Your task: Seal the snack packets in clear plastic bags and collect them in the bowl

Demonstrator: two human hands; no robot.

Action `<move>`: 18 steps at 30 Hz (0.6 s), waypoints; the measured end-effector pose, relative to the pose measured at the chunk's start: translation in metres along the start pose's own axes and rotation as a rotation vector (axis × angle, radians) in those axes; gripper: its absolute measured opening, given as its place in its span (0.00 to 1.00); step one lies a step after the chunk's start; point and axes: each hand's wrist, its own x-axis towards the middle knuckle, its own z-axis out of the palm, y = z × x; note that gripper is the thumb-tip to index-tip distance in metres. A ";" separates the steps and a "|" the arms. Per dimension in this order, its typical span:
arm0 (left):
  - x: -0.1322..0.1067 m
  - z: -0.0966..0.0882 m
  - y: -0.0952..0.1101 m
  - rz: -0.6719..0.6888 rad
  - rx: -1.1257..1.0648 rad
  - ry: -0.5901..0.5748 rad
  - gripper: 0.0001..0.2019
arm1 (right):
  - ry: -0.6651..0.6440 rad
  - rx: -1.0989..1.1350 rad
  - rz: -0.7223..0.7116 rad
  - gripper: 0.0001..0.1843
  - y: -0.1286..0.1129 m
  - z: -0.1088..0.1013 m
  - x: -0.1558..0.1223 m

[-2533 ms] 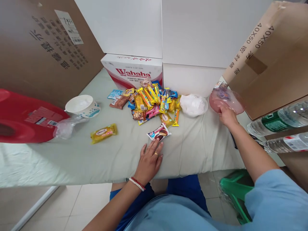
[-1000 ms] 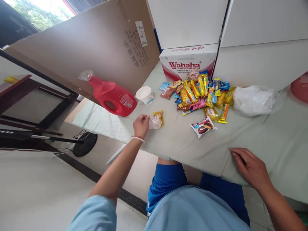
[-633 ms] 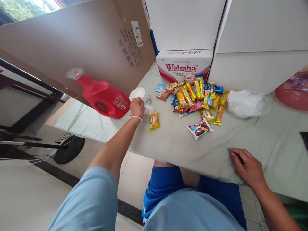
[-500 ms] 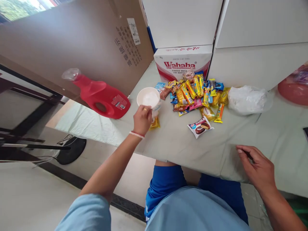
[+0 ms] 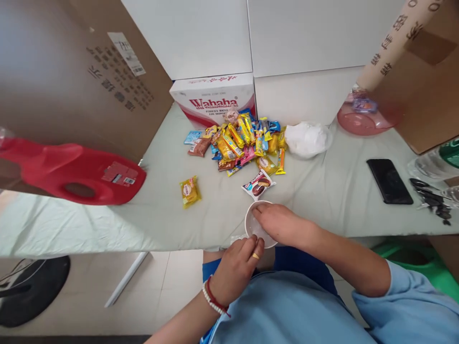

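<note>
A white paper cup (image 5: 248, 220) is tilted at the front table edge, its mouth facing me. My left hand (image 5: 241, 265) is closed on its near-left rim, thumb and fingers pinching it. My right hand (image 5: 283, 224) reaches into the cup's mouth from the right. Its fingers are mostly hidden inside, so their grip does not show. Something whitish and translucent shows inside the cup. Just beyond the cup lies a white snack packet (image 5: 258, 185) with a chocolate pie picture. A yellow-wrapped snack (image 5: 190, 192) lies apart to the left.
A pile of wrapped snacks (image 5: 236, 141) lies before a Wahaba-style water carton (image 5: 215, 98). Beside it sits a white plastic bag (image 5: 308, 139). A red jug (image 5: 79, 172) lies at left. To the right are a pink bowl (image 5: 366, 119), a phone (image 5: 389, 181) and keys (image 5: 433, 198).
My left hand has brought the cup from the table's left side to the front edge. My right hand has moved from the right into the cup. The view has turned right.
</note>
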 end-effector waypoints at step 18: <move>0.006 0.022 -0.012 -0.236 -0.271 0.148 0.10 | 1.023 0.740 0.134 0.20 0.098 -0.053 -0.038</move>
